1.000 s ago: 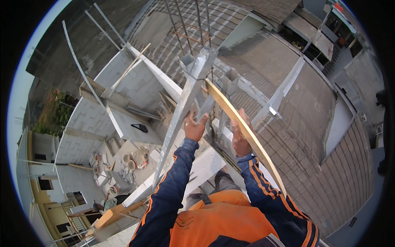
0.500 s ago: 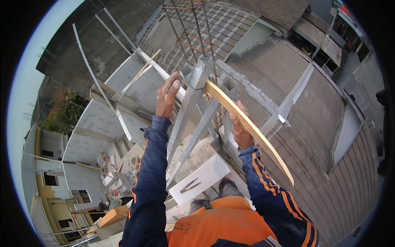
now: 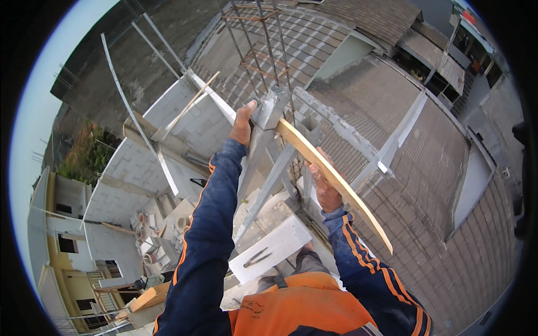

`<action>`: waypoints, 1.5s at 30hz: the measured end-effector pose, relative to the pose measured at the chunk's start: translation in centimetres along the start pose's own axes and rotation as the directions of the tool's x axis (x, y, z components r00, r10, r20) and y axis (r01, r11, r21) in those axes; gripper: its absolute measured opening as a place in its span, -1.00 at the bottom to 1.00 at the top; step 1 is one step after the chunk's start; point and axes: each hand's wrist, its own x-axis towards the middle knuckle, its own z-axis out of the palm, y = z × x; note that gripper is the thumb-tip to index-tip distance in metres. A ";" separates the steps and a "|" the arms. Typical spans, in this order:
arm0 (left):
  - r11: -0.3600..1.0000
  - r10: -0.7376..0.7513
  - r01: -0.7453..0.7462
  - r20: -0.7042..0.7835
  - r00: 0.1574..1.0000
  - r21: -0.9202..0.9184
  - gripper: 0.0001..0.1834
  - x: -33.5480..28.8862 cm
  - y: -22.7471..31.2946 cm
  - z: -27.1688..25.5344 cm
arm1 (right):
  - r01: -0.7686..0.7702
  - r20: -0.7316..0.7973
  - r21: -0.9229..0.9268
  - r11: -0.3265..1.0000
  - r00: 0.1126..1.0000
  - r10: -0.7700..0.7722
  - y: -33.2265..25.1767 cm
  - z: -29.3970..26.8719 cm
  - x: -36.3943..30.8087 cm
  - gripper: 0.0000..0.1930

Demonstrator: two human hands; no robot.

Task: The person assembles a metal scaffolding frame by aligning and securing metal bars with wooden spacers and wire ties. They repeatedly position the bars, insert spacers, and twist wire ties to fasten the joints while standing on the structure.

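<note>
My left hand (image 3: 243,124) grips the upper end of a grey metal channel (image 3: 270,111), thumb up along its side. Sloping metal struts (image 3: 268,187) meet at that joint. From the joint a long, narrow wooden strip (image 3: 347,190) slants toward me on the right. Partway along it, my right hand (image 3: 325,190) is closed around the strip from below, and its fingers are partly hidden behind the wood. Below, a pair of pincers (image 3: 258,259) lies on a white board (image 3: 272,246), out of reach of both hands.
Upright reinforcing bars with rusty ties (image 3: 260,50) rise beyond the joint. Tiled roofs (image 3: 403,162) slope away on the right. On the left stand white block walls (image 3: 126,162), with a long thin metal strip (image 3: 134,112) above them; buckets and rubble (image 3: 151,241) lie far below.
My left hand has moved right and closed on the metal channel, where it was open beside it. The wooden strip and my right hand have shifted slightly left and down.
</note>
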 end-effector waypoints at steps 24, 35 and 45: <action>0.947 0.001 -0.053 0.161 0.987 0.316 -0.21 -2.8 6.6 2.6 | -0.234 0.149 0.150 0.961 0.966 0.212 -3.0 -10.3 -4.8 -0.41; 0.504 0.226 -0.462 0.405 0.886 0.730 -0.06 -30.5 3.1 2.7 | -0.365 0.411 -0.192 0.911 0.813 0.413 -7.1 -12.0 -7.2 -0.49; 0.218 -0.579 0.452 -0.258 0.773 0.865 -0.50 -55.6 -0.7 -7.3 | 0.125 0.706 -0.702 0.701 0.248 0.663 -0.9 1.2 -17.1 -0.61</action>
